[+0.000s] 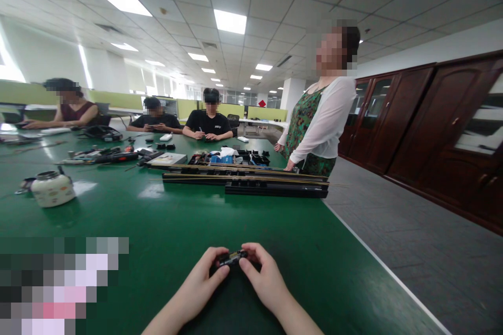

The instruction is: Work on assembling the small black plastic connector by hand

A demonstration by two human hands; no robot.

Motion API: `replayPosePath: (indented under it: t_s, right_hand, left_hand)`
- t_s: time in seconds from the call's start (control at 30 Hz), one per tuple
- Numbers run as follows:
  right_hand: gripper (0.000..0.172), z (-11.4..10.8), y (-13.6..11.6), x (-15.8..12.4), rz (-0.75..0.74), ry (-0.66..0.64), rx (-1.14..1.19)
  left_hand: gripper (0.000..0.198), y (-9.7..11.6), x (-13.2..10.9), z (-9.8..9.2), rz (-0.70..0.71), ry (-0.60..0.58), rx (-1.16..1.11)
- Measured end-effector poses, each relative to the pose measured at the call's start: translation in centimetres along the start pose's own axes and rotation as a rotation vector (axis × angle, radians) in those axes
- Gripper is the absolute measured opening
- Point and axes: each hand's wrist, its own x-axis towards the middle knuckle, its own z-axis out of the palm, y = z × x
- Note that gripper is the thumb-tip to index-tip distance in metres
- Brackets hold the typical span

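**Small part pinched at near bench edge**

Mid-bench: long black rails (275,186) lie crosswise. A cream round pot (52,188) sits toward the left edge and a person (318,125) stands at the right edge. Small black part (232,258) is at the near edge of the matte green bench (157,220). Its long axis runs left-right, glossy with metallic bits. Left hand (198,280) and right hand (263,277): fingertip grip clamped on its ends.

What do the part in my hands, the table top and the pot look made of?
The part, pinched by the left hand and right hand: matte black, probably plastic, with a small metallic glint; too small to be sure. The table top: smooth green mat, likely rubber or vinyl, softly reflective. The pot: glossy cream body, ceramic or enamel, with a metal-looking lid.
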Motion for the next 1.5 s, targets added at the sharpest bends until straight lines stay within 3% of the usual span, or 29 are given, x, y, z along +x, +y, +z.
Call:
replayPosePath:
  t_s: [0.53,0.97,1.5]
  right_hand:
    - [0.029,0.16,0.35,0.03,-0.014,0.024,-0.027]
    - [0.025,0.05,-0.21,-0.06,-0.008,0.022,-0.053]
    - [0.027,0.01,-0.45,-0.17,0.011,0.026,-0.056]
  left_hand:
    - [0.031,0.00,0.16,-0.12,0.021,0.017,0.025]
    - [0.040,-0.35,0.10,-0.03,-0.073,0.036,-0.059]
    - [0.041,-0.25,0.03,0.02,-0.081,0.028,-0.072]
